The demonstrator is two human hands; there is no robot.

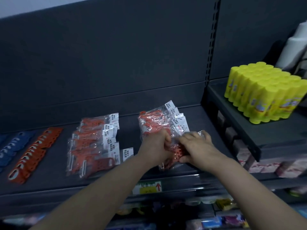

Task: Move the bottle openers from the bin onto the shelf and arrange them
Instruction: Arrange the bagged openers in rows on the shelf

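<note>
I see the task's thing, an orange perforated bottle opener in a clear plastic bag [174,154], near the front edge of the dark grey metal shelf [49,178], towards its right end. Both hands hold it. My left hand [156,146] has its fingers curled round the bag's left side. My right hand [196,145] pinches the right side, with the fingers bent over the top and the thumb at the lower edge. The bag lies against the front of a stack of bagged orange openers with white header cards [156,123], which runs back towards the rear wall.

Left of that, near the middle of the shelf, sits a second overlapping stack of bagged orange openers [93,143]. Further left runs a row of loose orange openers [34,153], then a row of blue openers [10,150] at the left edge. A price label with a red arrow [147,186] is fixed to the front lip. On the neighbouring shelf to the right stands a shrink-wrapped block of yellow cylindrical tubes [264,92].
</note>
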